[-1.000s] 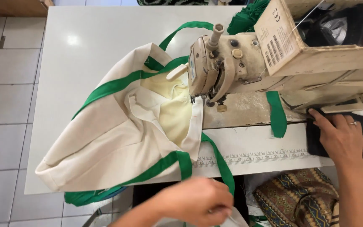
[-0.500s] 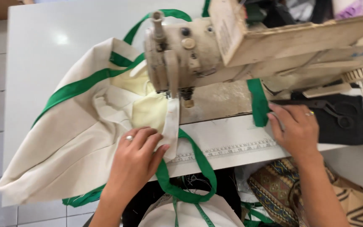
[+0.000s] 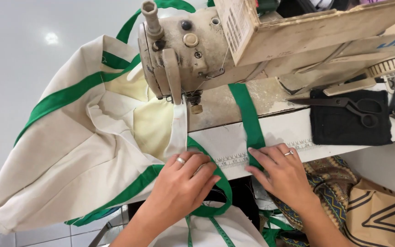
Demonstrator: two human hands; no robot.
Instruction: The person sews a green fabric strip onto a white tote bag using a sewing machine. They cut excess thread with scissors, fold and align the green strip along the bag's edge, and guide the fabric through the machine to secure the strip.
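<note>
Left hand is lying flat, fingers spread, pressing the cream bag and its green strap at the table edge. Right hand is flattening the green strip, fingers together. Fabric is sitting just short of the presser foot, probably unstitched here.

upper left: bare white counter, loads of room for a hand to pass.
center top: sewing machine head blocks everything; only a low gap under its arm.
left and middle: cream bag with green trim heaped up, covers the counter there.
lower center: left hand and right hand fill the front edge.
right: scissors on black cloth, tight spot.
</note>
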